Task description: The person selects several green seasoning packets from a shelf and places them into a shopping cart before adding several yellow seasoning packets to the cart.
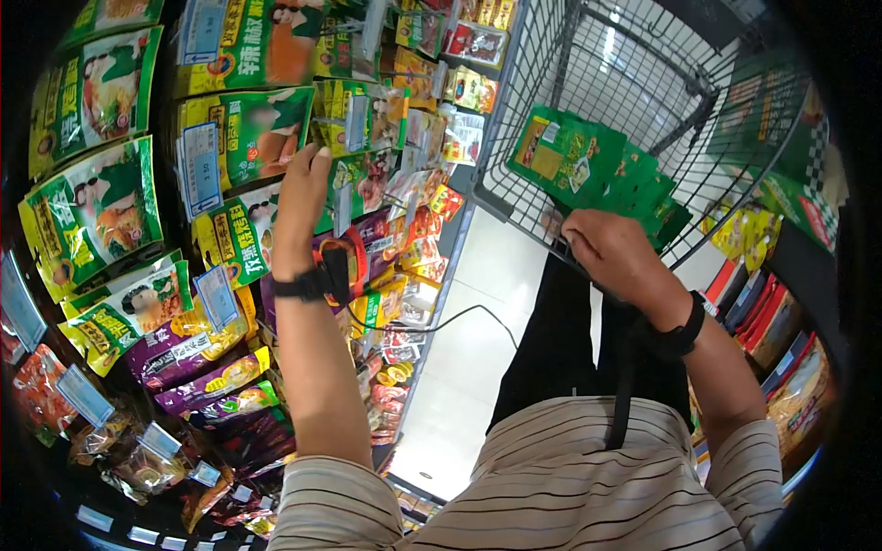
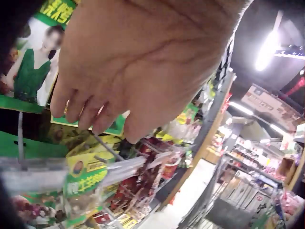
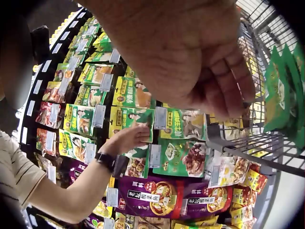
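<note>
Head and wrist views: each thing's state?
Shopping cart, partly loaded
Green packets, overlapping in cart
Left grip, at hanging green-and-yellow packet; hold unclear
Right grip, curled near cart; hold unclear
Purple fish-seasoning packets, displayed face out
Price tags, mounted before packets
Wristbands, worn

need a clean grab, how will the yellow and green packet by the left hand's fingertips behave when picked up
The packet looks like a flat, thin pouch, so it would probably bend easily and feel light. Its printed surface appears smooth and could be slightly slippery.
</note>
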### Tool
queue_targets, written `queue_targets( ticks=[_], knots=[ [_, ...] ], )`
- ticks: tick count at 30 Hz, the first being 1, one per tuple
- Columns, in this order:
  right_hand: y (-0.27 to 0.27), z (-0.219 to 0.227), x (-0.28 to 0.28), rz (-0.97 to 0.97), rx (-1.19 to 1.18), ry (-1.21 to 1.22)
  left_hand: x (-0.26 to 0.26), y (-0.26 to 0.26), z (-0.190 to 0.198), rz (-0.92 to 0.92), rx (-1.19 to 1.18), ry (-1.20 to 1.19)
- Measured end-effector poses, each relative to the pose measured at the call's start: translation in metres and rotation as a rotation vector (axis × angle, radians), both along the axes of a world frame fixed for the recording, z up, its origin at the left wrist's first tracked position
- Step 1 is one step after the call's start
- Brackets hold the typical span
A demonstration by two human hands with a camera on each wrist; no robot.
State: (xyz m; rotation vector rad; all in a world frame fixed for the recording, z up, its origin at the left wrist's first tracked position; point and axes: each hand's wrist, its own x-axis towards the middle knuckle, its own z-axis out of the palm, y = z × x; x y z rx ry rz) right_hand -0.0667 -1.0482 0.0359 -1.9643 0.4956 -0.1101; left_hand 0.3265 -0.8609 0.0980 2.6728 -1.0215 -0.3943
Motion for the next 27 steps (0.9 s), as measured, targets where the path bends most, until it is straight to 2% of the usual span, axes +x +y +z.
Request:
queue_targets(
  ticks=[2, 4, 6, 9, 12, 13, 16, 17, 21, 24, 27],
  knots=[
    [0.000, 0.004, 0.008, 0.028, 0.022, 0.007, -0.044, -0.002, 0.016, -0.031, -0.205, -0.147],
    [0.000, 0.007, 0.018, 0.050, 0.043, 0.000, -0.098, -0.008, 0.027, 0.131, -0.384, -0.051],
    [-0.005, 0.010, 0.032, 0.096, 0.044, 0.006, -0.131, 0.003, 0.005, 0.210, -0.445, 0.029],
    [-0.015, 0.024, 0.056, 0.148, 0.040, 0.029, -0.145, 0.028, -0.065, 0.363, -0.519, 0.200],
    [-0.022, 0.034, 0.082, 0.172, 0.027, 0.026, -0.120, 0.036, -0.130, 0.469, -0.643, 0.201],
    [-0.025, 0.036, 0.091, 0.184, 0.020, 0.024, -0.112, 0.031, -0.135, 0.518, -0.669, 0.258],
    [-0.028, 0.040, 0.115, 0.209, 0.007, 0.030, -0.078, 0.022, -0.161, 0.568, -0.781, 0.216],
    [-0.026, 0.033, 0.122, 0.210, 0.001, 0.004, -0.067, 0.017, -0.172, 0.594, -0.955, 0.310],
    [-0.023, 0.022, 0.142, 0.230, 0.004, 0.071, -0.034, 0.006, -0.178, 0.634, -0.922, 0.152],
    [-0.017, 0.003, 0.143, 0.227, 0.059, 0.100, -0.004, 0.005, -0.197, 0.725, -1.125, 0.211],
    [-0.012, -0.001, 0.139, 0.211, 0.152, 0.154, 0.022, 0.009, -0.213, 0.796, -1.109, 0.124]
  ],
)
